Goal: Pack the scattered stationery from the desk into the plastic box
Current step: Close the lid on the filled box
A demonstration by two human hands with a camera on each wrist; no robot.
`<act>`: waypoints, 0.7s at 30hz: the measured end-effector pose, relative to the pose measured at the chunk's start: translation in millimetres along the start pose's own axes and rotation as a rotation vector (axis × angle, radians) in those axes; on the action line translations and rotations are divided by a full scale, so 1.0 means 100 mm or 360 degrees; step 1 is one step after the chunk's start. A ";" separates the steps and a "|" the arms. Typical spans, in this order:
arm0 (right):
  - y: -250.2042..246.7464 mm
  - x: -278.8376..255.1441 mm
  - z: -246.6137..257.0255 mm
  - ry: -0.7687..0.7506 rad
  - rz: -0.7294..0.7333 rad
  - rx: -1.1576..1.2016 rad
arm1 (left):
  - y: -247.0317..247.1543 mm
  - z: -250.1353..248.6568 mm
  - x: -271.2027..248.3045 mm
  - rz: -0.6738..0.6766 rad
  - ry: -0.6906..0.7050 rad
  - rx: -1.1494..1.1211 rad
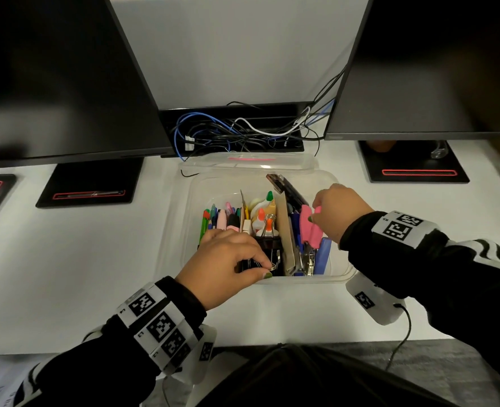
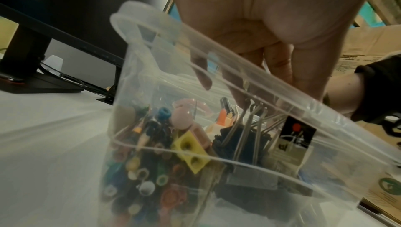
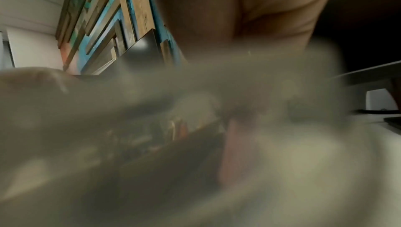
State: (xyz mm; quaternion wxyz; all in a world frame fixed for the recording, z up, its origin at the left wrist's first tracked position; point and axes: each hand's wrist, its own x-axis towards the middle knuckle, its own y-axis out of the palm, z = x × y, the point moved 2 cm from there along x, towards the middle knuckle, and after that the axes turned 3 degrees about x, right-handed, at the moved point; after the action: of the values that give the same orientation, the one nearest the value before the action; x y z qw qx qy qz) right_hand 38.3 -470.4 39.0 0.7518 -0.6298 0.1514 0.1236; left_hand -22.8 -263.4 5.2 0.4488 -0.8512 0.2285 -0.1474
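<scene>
1. My left hand (image 1: 228, 254) sits low over the near edge of the plastic box (image 1: 181, 230), thumb and fingers pinched round the wire handles of a black binder clip (image 1: 268, 251). Through the wall in the left wrist view, the fingers (image 2: 279, 62) come down onto those wire loops.

2. My right hand (image 1: 337, 211) is at the right side of the box, its fingertips closed on a pink stapler (image 1: 309, 227) that stands tilted among the blue items there. I judge I am seating it, not lifting it out, but I cannot be sure.

3. The box stands on the white desk (image 1: 96, 274) between the two monitor bases, already crowded: pens and markers (image 1: 219, 218) on end at the left, glue bottles (image 1: 263, 218) in the middle, a cardboard divider (image 1: 287, 239) and a dark flat item leaning at the back right.

4. On progress: I see no loose stationery on the bare desk in the head view, so I judge packing is almost done. These two pieces need settling, and the clear lid (image 1: 248, 161) lying just behind the box is still off.

5. Hard to read: the right wrist view is blurred at close range, showing only palm and a pinkish smear. The desk edges are cut off, so stray items could lie outside view.
</scene>
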 end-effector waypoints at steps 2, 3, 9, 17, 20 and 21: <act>-0.02 0.01 -0.03 0.0015 0.0024 -0.0033 | 0.00 -0.01 0.00 -0.0003 0.0006 -0.0001; -0.03 0.02 -0.04 0.0022 0.0036 -0.0029 | 0.00 -0.01 -0.01 -0.0003 0.0007 -0.0005; -0.15 0.04 -0.15 -0.0050 0.0005 0.0090 | 0.00 -0.03 -0.01 0.0002 0.0027 0.0021; -0.13 -0.01 -0.26 -0.0187 -0.0012 0.0199 | -0.02 -0.07 0.00 0.0010 0.0055 0.0101; -0.12 -0.03 -0.33 -0.0206 -0.0007 0.0264 | -0.04 -0.08 0.00 0.0036 0.0092 0.0149; -0.12 -0.02 -0.36 -0.0216 -0.0003 0.0299 | -0.05 -0.08 0.00 0.0050 0.0109 0.0165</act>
State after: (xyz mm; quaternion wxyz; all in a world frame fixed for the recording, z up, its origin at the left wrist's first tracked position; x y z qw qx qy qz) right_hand 37.9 -507.6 44.6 0.8162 -0.5468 0.1105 0.1505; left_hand -24.8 -266.6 13.5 0.4864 -0.8177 0.2492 -0.1810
